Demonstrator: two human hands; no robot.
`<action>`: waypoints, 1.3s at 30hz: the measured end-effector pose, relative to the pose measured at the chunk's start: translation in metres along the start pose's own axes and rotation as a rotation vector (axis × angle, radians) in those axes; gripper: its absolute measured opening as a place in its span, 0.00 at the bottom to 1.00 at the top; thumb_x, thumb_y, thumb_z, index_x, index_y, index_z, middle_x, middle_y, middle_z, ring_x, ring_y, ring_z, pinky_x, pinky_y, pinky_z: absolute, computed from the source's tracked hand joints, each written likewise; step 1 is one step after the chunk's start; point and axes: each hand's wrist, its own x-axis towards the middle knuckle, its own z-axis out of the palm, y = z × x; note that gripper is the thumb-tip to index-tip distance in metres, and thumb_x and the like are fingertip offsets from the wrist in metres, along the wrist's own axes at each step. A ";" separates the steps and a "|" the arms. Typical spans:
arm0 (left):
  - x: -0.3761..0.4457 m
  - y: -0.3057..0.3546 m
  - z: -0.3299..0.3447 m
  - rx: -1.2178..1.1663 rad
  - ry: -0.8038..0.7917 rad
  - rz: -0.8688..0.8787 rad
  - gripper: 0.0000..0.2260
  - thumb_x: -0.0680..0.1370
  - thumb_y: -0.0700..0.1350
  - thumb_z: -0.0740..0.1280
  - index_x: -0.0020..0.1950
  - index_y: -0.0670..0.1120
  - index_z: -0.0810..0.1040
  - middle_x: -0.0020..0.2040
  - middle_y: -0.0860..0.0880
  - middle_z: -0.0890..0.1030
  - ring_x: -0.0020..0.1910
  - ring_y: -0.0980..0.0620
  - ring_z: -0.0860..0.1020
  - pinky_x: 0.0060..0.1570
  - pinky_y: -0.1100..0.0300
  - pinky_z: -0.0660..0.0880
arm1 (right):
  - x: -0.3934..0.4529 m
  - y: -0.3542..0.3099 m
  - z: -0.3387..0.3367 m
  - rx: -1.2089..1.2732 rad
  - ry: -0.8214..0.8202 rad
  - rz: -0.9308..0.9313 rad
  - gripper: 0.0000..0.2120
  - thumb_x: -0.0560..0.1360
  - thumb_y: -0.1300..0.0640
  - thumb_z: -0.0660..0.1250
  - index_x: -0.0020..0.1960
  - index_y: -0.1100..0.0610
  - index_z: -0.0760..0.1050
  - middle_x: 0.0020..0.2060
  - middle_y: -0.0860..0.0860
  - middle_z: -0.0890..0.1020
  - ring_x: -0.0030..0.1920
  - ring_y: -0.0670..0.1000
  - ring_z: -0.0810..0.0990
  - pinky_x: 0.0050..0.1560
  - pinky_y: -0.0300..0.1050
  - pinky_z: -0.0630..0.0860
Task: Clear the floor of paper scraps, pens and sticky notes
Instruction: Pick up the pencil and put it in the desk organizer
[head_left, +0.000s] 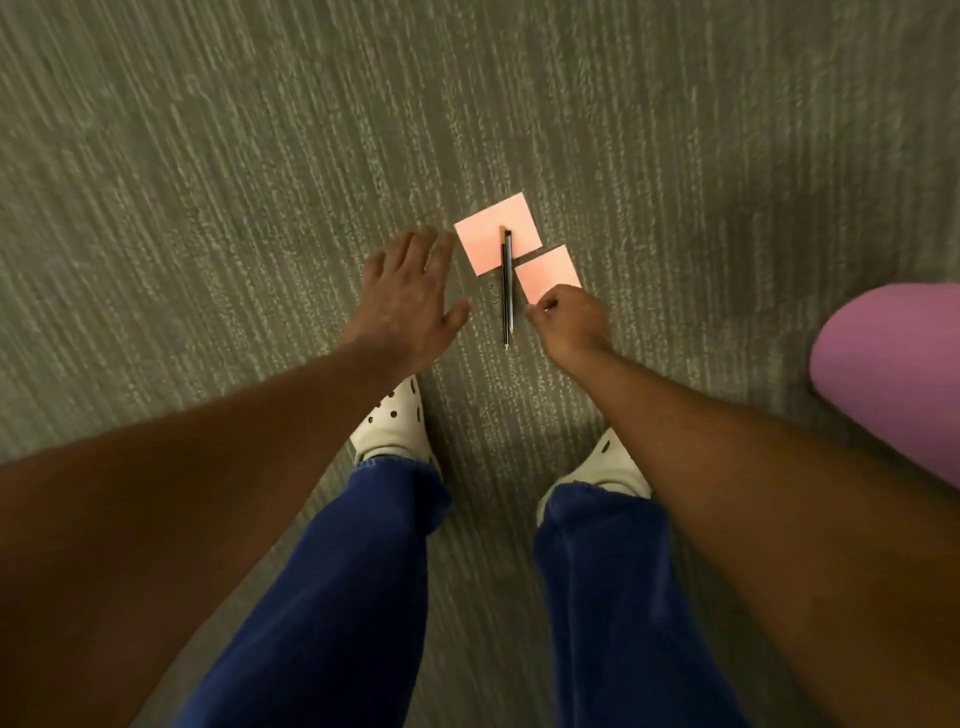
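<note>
Two pink sticky notes lie on the grey carpet ahead of my feet. The farther sticky note (496, 228) has a dark pencil (507, 291) lying across it, tip toward me. The nearer sticky note (546, 270) is just right of the pencil. My right hand (569, 322) has its fingers pinched on that nearer note's near edge. Spread flat with fingers apart, my left hand (410, 299) hovers just left of the farther note and holds nothing.
Grey ribbed carpet (208, 182) fills the view. My legs in blue trousers and white perforated clogs (395, 421) stand just behind the items. A pink rounded object (893, 374) intrudes at the right edge.
</note>
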 end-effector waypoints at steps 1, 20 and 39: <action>0.002 -0.001 0.007 -0.012 0.022 -0.025 0.32 0.81 0.59 0.63 0.81 0.44 0.61 0.76 0.41 0.69 0.76 0.38 0.67 0.72 0.39 0.67 | 0.011 -0.003 0.010 0.008 0.000 0.009 0.11 0.78 0.49 0.72 0.50 0.58 0.83 0.51 0.57 0.86 0.54 0.58 0.84 0.48 0.44 0.74; 0.045 0.066 0.045 -1.247 -0.170 -0.429 0.14 0.84 0.46 0.67 0.53 0.35 0.84 0.46 0.31 0.84 0.43 0.41 0.82 0.47 0.42 0.83 | 0.001 0.006 -0.002 0.478 -0.138 0.011 0.11 0.77 0.55 0.73 0.39 0.60 0.84 0.33 0.56 0.83 0.34 0.51 0.78 0.37 0.46 0.72; -0.083 0.218 -0.302 -1.318 -0.015 -0.228 0.06 0.80 0.44 0.73 0.51 0.42 0.86 0.41 0.43 0.81 0.40 0.47 0.81 0.38 0.56 0.82 | -0.275 -0.060 -0.300 1.002 -0.052 -0.121 0.09 0.74 0.69 0.75 0.51 0.61 0.78 0.38 0.55 0.86 0.40 0.56 0.87 0.40 0.50 0.87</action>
